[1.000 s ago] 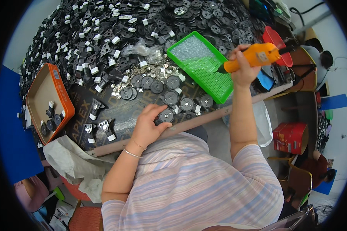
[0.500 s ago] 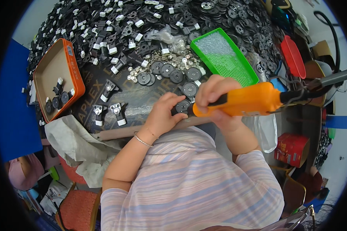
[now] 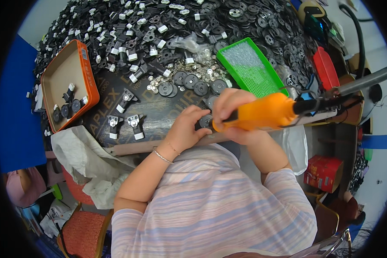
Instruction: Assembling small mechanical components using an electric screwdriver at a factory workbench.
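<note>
Left hand [image 3: 185,130]: grip part-closed, thumb and finger around black round plastic disc [image 3: 205,121] near edge of dark worktop [image 3: 152,105], apparently steadying it. Right hand [image 3: 233,102]: grip wrapped around orange power screwdriver [image 3: 266,112], nose at disc, tip hidden. Beyond, small silver metal pieces [image 3: 158,81], green rectangular plastic tray [image 3: 259,82]: presumably kept within reach.

Large tan capital letters run in slanting rows across the dark counter [image 3: 152,120], partly covered; pale characters stand on the orange rim of the tray [image 3: 93,81], near a small light label [image 3: 84,53] whose print is too small to read; blurred yellowish lettering marks the red box [image 3: 324,172].
</note>
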Motion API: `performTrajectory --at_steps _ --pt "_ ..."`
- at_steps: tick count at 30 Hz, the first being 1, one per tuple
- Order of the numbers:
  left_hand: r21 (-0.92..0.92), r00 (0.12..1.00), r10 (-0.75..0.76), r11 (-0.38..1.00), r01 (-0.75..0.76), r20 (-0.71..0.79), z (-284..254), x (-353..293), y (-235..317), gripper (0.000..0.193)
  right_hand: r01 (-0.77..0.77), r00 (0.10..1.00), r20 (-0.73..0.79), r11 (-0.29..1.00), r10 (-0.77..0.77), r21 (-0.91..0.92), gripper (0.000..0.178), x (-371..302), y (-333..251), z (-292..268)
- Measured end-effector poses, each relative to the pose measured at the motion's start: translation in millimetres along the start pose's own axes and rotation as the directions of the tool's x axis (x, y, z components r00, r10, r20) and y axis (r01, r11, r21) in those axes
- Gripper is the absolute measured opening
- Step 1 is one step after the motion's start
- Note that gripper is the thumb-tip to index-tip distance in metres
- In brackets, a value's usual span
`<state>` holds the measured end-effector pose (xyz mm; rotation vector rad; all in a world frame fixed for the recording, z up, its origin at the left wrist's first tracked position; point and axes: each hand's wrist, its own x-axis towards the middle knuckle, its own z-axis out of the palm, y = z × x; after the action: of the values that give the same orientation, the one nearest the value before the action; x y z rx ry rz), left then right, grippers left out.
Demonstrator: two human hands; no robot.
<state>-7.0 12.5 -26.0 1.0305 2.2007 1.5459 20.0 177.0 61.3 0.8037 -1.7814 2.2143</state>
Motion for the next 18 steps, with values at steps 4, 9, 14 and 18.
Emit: performTrajectory --at_steps 4,9,14,18 --pt "-0.018 0.993 -0.117 0.993 0.117 0.01 -2 -3 11 0.05 0.121 0.988 -0.119 0.977 -0.101 0.176 0.031 7 -29 -10" --pt "0.294 0.992 0.08 0.955 -0.048 -0.099 19 3 9 0.067 0.272 0.932 -0.273 0.957 -0.238 0.096 0.031 -2 -42 -47" --pt "0.458 0.987 0.042 0.888 0.035 -0.158 -25 -11 38 0.08 0.299 0.909 -0.315 0.954 -0.272 0.038 0.031 -22 -54 -75" --pt "0.703 0.984 -0.081 0.69 0.172 -0.161 -96 -45 39 0.078 0.293 0.904 -0.338 0.955 -0.264 0.038 0.031 -33 -53 -88"
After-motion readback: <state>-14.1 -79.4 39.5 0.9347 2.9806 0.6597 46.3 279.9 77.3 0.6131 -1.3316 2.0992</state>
